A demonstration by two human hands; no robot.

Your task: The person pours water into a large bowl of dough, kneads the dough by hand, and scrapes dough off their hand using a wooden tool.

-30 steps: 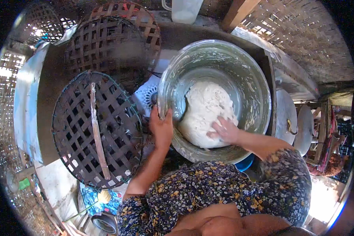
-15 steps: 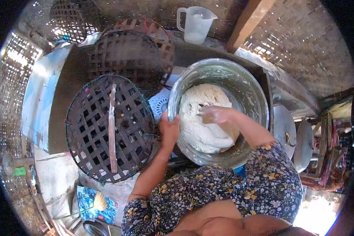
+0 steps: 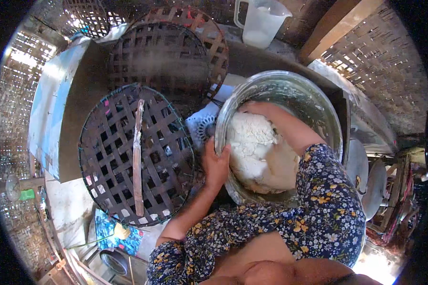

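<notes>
A large metal pot (image 3: 335, 123) stands tilted towards me, its inner wall smeared with pale residue. Inside it lies a big mass of white dough (image 3: 254, 142), rough on top and smoother at the near side. My left hand (image 3: 216, 161) grips the left rim, thumb over the edge. Deep in the pot, my right hand (image 3: 259, 109) is curled over the dough's far edge; most of its fingertips are hidden there.
A round woven bamboo tray (image 3: 114, 156) with a wooden stick (image 3: 137, 161) across it lies to the left. Behind are more woven trays (image 3: 159, 61) and a plastic jug (image 3: 264, 23). Metal lids (image 3: 373, 187) lean at the right, beside a wooden post (image 3: 337, 28).
My right hand has moved from the middle of the dough to its far edge. My left hand keeps hold of the rim. The view has shifted slightly.
</notes>
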